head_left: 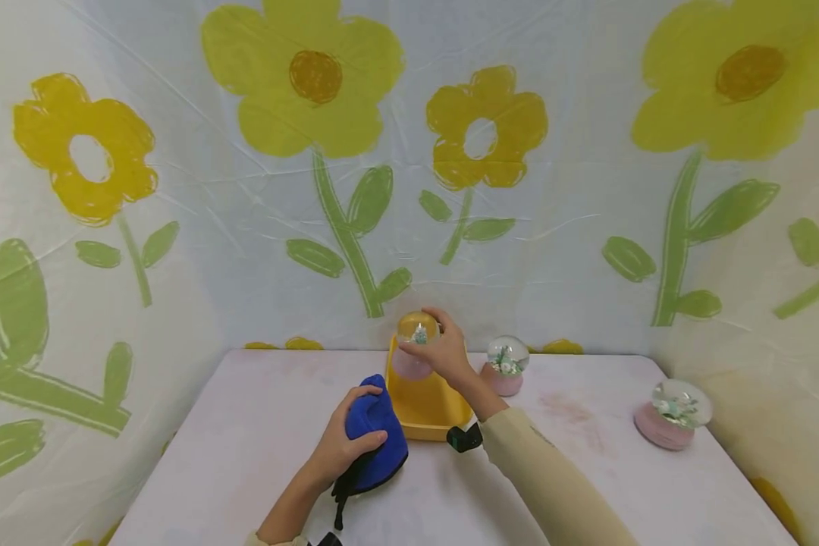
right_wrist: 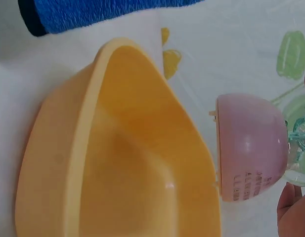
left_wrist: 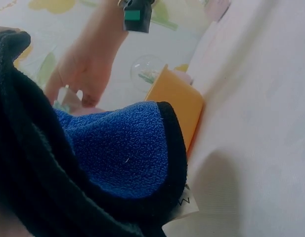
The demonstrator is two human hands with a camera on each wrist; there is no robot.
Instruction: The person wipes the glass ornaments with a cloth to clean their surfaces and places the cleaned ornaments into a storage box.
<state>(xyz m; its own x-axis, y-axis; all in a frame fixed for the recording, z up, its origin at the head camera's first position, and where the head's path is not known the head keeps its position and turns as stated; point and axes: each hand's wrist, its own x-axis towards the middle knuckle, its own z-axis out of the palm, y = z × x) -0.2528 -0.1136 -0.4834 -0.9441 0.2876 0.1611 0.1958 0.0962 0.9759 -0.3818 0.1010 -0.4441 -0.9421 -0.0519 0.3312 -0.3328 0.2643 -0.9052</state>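
Note:
A snow globe with a pink base (right_wrist: 251,148) is held by its clear dome in my right hand (head_left: 446,350), above the far end of a yellow plastic tub (head_left: 428,434). In the right wrist view the base hangs beside the tub's rim, and fingers show at the dome. My left hand (head_left: 341,444) grips a folded blue cloth (head_left: 382,432) with black edging, just left of the tub. Seen from the left wrist, the cloth (left_wrist: 122,153) covers much of the view, with a white label partly showing beneath it.
A second snow globe (head_left: 507,364) stands behind the right forearm, close to the tub. Another snow globe (head_left: 674,413) is tilted near the table's right edge. A flower-printed sheet (head_left: 573,250) hangs behind and beside the white table (head_left: 246,425).

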